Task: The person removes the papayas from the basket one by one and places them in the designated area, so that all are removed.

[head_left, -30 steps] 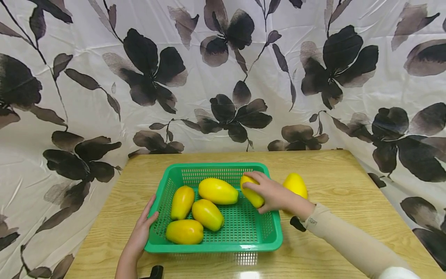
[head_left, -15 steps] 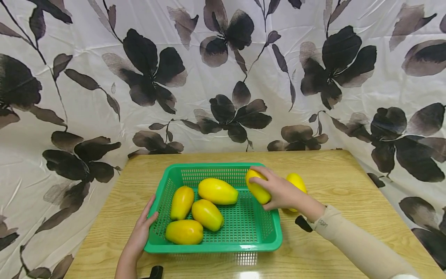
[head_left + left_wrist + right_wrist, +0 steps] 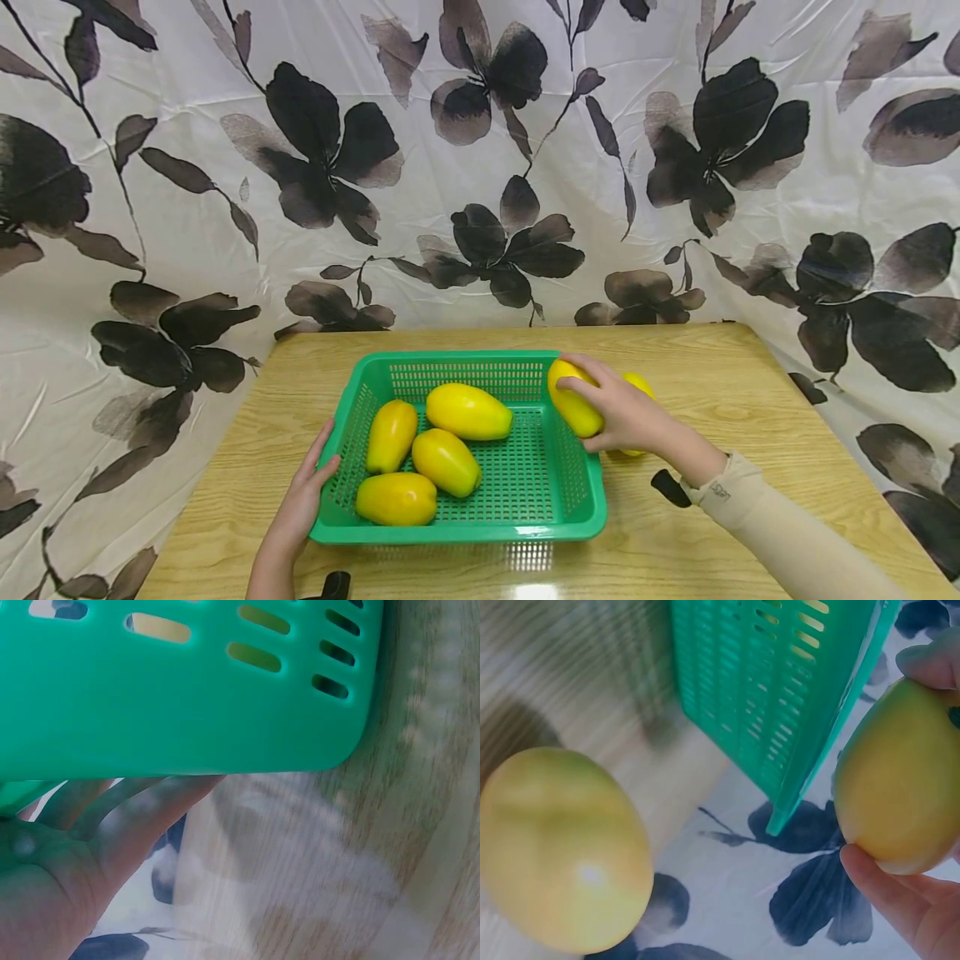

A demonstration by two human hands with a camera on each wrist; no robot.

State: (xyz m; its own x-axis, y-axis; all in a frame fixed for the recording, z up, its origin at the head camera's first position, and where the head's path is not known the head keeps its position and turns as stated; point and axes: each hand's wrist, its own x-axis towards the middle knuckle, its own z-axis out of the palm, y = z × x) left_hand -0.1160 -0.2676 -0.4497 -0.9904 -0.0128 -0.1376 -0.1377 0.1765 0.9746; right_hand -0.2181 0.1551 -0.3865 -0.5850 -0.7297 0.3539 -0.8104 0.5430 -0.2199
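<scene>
The right hand [image 3: 630, 412] grips a yellow fruit [image 3: 576, 402], thumb and fingers curled around it, lifted at the right rim of the green basket [image 3: 457, 533]. The left hand [image 3: 296, 496] rests against the basket's left side, its fingers fairly straight. Inside lie four more: a back fruit [image 3: 468, 412], a left fruit [image 3: 392, 437], a middle fruit [image 3: 447, 462] and a front fruit [image 3: 397, 499]. An outer fruit [image 3: 566, 851] sits on the wooden surface [image 3: 712, 375] right of the basket, partly hidden by the right hand in the head view
</scene>
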